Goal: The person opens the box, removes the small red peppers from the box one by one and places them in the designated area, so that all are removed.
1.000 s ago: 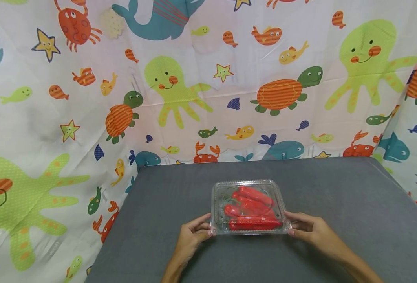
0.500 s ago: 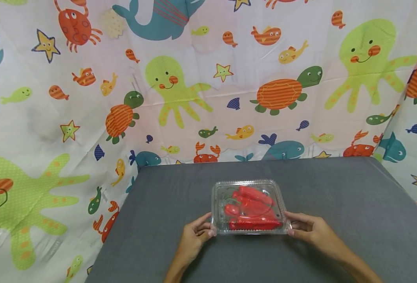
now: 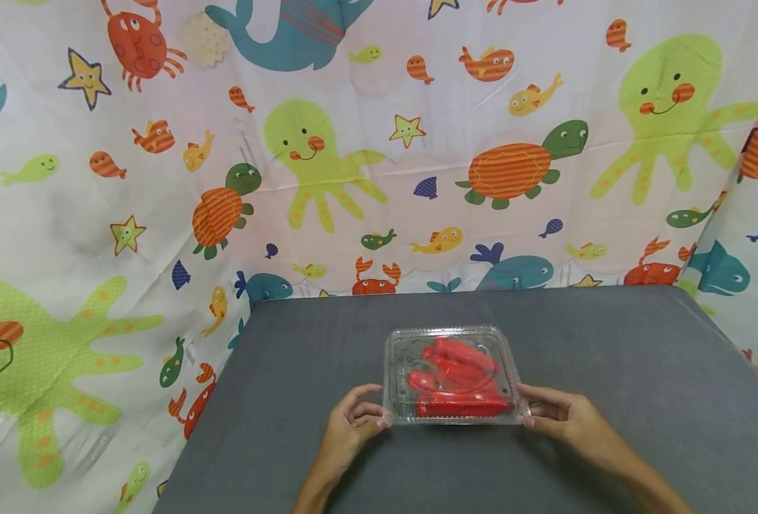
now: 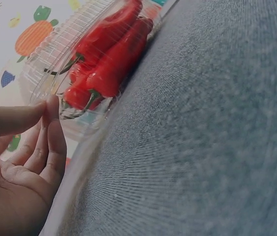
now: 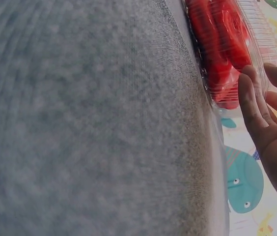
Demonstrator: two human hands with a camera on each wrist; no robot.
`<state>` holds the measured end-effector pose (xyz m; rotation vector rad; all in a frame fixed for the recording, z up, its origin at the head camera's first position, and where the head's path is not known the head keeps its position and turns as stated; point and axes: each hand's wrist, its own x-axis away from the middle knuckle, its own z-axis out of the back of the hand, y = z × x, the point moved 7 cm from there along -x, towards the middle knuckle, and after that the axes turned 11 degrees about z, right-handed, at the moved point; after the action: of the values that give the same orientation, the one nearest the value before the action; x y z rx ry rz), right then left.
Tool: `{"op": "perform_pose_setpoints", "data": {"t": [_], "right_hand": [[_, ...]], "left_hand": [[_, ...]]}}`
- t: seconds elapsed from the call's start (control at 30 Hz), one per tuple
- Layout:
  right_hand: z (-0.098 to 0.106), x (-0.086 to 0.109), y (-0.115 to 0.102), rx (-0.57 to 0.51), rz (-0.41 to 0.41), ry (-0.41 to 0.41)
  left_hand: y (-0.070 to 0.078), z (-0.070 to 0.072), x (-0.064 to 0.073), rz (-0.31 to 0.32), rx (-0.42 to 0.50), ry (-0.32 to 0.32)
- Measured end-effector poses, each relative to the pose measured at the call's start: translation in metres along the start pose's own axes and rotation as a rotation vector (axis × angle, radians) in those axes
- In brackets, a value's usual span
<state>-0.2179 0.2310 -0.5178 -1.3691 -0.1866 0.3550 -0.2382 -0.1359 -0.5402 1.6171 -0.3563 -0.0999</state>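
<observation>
A clear plastic clamshell box [image 3: 395, 360], lid down, sits on the grey table with several red chili peppers [image 3: 461, 375] inside. Green stems show through the plastic towards its left side. At the near left corner my left hand [image 3: 348, 427] pinches the box's edge between thumb and fingers. My right hand [image 3: 570, 420] holds the opposite near corner, its thumb in front and its fingers along the side. In the left wrist view, thumb and fingertips of the left hand [image 4: 23, 164] meet at the clear rim. The right wrist view has the right hand [image 5: 271, 123] against the box end, beside the peppers [image 5: 219, 44].
A dark grey cloth-covered table [image 3: 315, 343] spreads around the box on all sides. Behind it and to both sides hangs a white curtain [image 3: 353, 171] printed with sea animals.
</observation>
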Motion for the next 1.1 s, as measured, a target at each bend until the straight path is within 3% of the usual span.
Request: {"op": "perform_pose_setpoints", "data": {"t": [0.27,0.53,0.77,1.1], "right_hand": [[0.002,0.001,0.003,0.004,-0.015,0.019],[0.001,0.003,-0.004,-0.130,0.096,-0.053],[0.002,0.000,0.003,-0.096,0.008,-0.029],[0.004,-0.002,0.010,-0.049,-0.068,0.036]], "left_hand": [[0.003,0.001,0.001,-0.036,-0.059,0.039],[0.004,0.002,0.002,-0.036,-0.065,0.049],[0.003,0.004,0.003,-0.022,-0.046,0.065],[0.006,0.002,0.003,-0.046,-0.001,0.027]]}}
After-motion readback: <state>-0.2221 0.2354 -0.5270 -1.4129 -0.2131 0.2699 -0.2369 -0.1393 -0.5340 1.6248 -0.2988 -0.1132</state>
